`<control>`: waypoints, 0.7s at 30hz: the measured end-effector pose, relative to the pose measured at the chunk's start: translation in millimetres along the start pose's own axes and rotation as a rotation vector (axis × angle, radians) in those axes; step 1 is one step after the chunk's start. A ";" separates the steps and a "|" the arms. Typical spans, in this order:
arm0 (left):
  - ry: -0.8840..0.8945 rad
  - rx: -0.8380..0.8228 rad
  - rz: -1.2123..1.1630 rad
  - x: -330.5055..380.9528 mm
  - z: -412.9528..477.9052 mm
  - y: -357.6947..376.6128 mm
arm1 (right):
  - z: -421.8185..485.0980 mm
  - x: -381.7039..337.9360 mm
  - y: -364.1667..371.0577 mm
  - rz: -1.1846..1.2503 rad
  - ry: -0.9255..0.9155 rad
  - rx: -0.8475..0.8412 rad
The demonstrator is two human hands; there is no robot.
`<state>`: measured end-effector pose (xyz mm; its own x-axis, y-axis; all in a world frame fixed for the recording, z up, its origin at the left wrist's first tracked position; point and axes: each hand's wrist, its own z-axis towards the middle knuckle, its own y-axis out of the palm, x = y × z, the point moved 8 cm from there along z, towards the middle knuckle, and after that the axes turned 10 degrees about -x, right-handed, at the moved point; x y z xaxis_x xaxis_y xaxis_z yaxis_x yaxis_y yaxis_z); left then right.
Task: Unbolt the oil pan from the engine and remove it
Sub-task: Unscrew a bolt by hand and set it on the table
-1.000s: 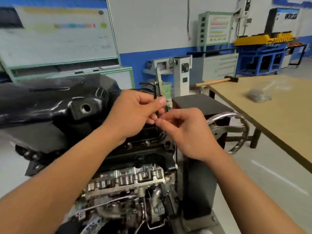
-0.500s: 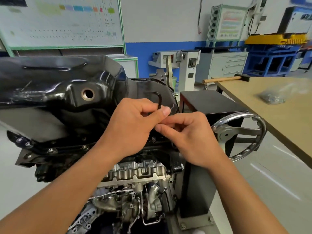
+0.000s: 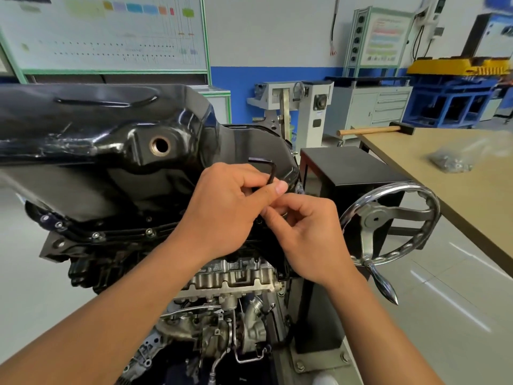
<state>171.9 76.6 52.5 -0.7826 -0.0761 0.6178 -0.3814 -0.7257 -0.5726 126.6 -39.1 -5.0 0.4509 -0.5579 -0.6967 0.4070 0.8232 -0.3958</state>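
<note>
Beside oil pan (image 3: 111, 134), handwheel (image 3: 374, 219), left hand (image 3: 222, 215) covering apparent hex key (image 3: 272, 169)

Your oil pan (image 3: 111, 140): glossy black metal, scuffed. Against the pan, hex key (image 3: 271, 169) matt black. Below the pan, engine castings (image 3: 236, 277) bare grey metal. Right of the pan, handwheel (image 3: 388, 218) polished bright; hammer handle (image 3: 369, 131) plain wood.

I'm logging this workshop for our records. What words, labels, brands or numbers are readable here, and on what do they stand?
No text here can be read.
Wall chart: print blurred, unreadable.
Green-framed panel: coloured rows of text, too small and blurred.
Dark plate on the grey machine: too small to read.
Oil pan and hex key: no markings visible.
</note>
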 end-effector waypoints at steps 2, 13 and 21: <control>0.006 -0.004 0.008 -1.1 -1.1 -1.0 | -1.0 -1.3 0.7 -0.011 -0.014 0.001; -0.039 -0.075 0.009 -13.3 -6.2 -2.0 | -2.7 1.7 0.8 -0.075 -0.029 0.031; 0.013 0.006 0.019 -14.8 -11.5 -1.2 | 0.5 -5.4 -5.9 -0.025 -0.061 -0.010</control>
<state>178.3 86.5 37.9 -0.7957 -0.0810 0.6003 -0.3640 -0.7282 -0.5807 122.1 -41.0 1.4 0.4882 -0.5835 -0.6490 0.4108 0.8097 -0.4191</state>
